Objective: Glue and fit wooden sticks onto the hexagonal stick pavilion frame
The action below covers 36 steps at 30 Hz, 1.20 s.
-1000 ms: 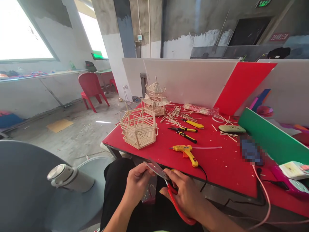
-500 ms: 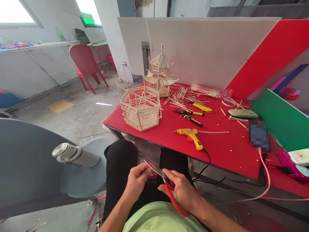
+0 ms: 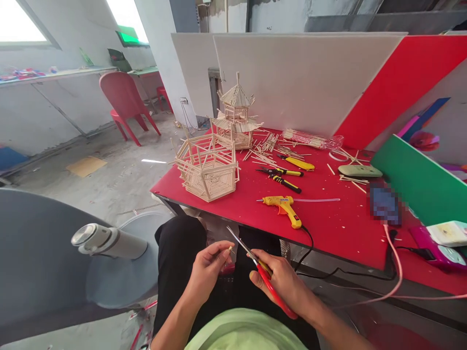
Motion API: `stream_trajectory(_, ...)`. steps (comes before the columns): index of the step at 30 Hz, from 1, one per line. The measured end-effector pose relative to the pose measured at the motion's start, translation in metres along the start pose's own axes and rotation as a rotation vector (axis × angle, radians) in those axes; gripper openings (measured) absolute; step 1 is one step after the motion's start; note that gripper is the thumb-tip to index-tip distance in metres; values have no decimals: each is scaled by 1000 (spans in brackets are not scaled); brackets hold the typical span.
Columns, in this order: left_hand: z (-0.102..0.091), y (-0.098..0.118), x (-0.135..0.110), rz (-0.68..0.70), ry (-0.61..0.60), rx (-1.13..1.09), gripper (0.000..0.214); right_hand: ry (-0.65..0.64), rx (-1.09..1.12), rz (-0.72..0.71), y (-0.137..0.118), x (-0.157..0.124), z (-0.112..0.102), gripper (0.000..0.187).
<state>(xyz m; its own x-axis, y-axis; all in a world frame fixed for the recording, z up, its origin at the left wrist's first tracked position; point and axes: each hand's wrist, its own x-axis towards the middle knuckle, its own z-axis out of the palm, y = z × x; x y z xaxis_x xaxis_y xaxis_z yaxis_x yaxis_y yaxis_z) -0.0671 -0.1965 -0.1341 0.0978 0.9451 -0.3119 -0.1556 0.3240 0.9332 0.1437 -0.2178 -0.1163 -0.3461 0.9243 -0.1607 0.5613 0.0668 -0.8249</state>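
Readable text: none in view.
Yellow plastic glue gun [image 3: 282,206]: on the red table [image 3: 328,233] just beyond the right hand [image 3: 280,282]; a small dark label on its barrel, too small to read.
Green lit sign [image 3: 129,38]: on the far wall, well beyond the left hand [image 3: 207,270]; no characters can be made out.
Pixelated patch [image 3: 384,206]: on the table, to the right of the right hand; illegible.

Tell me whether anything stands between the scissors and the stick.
Nothing visible: the scissors in the right hand sit just beside the wooden stick pinched by the left hand, only air between them.
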Motion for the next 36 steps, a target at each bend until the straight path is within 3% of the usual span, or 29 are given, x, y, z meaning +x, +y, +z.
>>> stream_trajectory(4, 4, 5, 4, 32, 25, -27, 46, 24, -104, 74, -5, -6, -4, 42)
stream_trajectory(8, 2, 14, 1, 131, 139, -28, 41, 116, -427, 165, -2, -8, 10, 47)
stream_trajectory(11, 2, 24, -3, 126, 131, -23, 38, 182, -607, 120, -2, -7, 15, 53)
stream_trajectory(14, 5, 30, -4, 85, 103, -26, 39, 237, -653, 38, -2, -6, 15, 52)
stream_trajectory(18, 7, 30, -1, 111, 159, 21, 56, 288, -714, -27, -2, -7, 11, 50)
stream_trajectory(21, 9, 31, -3, 217, 171, 257, 54, 325, -770, -51, -5, -7, 7, 53)
stream_trajectory(24, 14, 35, -6, 445, 21, 708, 26, 327, -789, -68, -10, -7, 2, 56)
stream_trajectory(26, 18, 36, -7, 587, -45, 987, 30, 328, -779, -78, -12, -7, -1, 56)
stream_trajectory(28, 18, 34, -7, 647, 10, 1179, 38, 332, -770, -70, -11, -8, -4, 56)
stream_trajectory(30, 16, 30, -6, 654, 140, 1280, 42, 344, -772, -43, -9, -11, -6, 56)
stream_trajectory(33, 8, 23, -5, 649, 318, 1345, 36, 381, -778, -4, -1, -16, -14, 53)
stream_trajectory(35, 3, 21, -2, 612, 377, 1364, 27, 431, -761, 19, 7, -20, -27, 51)
stream_trajectory(36, 2, 21, 1, 574, 380, 1357, 33, 471, -748, 38, 13, -23, -36, 52)
